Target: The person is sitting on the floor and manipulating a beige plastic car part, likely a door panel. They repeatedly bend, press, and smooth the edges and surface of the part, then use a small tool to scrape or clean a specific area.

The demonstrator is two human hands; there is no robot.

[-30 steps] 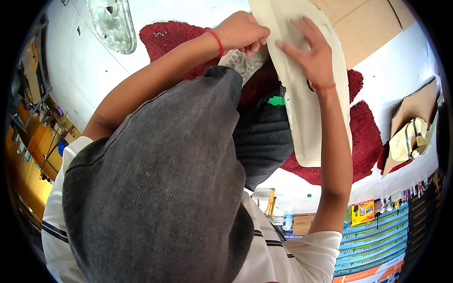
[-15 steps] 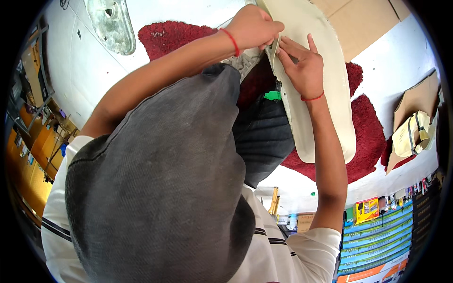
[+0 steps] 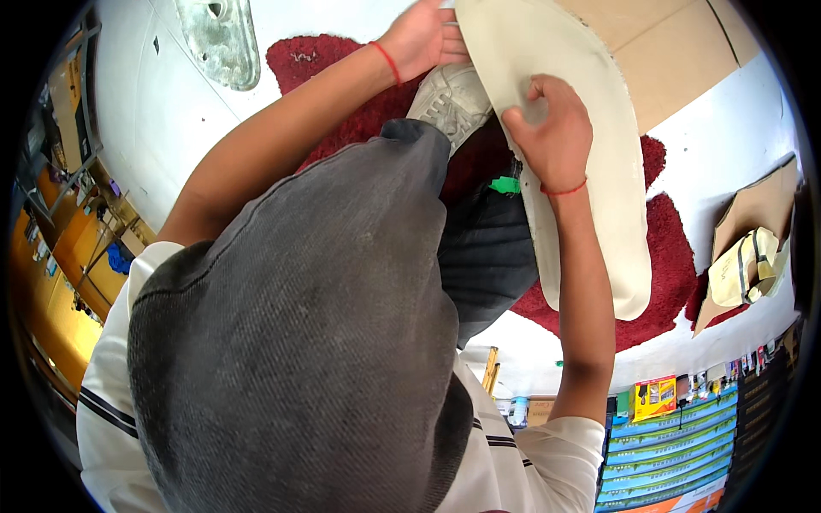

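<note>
A long, smooth cream panel point(image 3: 590, 171) with rounded ends and a leather-like surface lies aslant before me, right of my knees. At its far left edge is my left hand point(image 3: 428, 41), palm showing and fingers stretched out; their tips meet the edge or pass behind it. My right hand point(image 3: 554, 132) rests over the panel's face near the same edge. Its thumb and forefinger curve apart, with nothing visible between them. A bit of green tape point(image 3: 505, 185) shows beside the panel's left edge, near my dark trouser leg. The panel's underside is hidden.
Dark red shaggy mats point(image 3: 671, 256) lie under the panel on the white floor. My grey shoe point(image 3: 449, 103) stands close to its left edge. A worn metal plate point(image 3: 221, 43) lies far left, cardboard point(image 3: 658, 60) far right. Stacked blue boxes point(image 3: 667, 449) stand near right.
My left hand has opened out of a pinch at the panel's edge and shifted left. My right hand's fingers have gone from stretched to curved. The view has shifted slightly.
</note>
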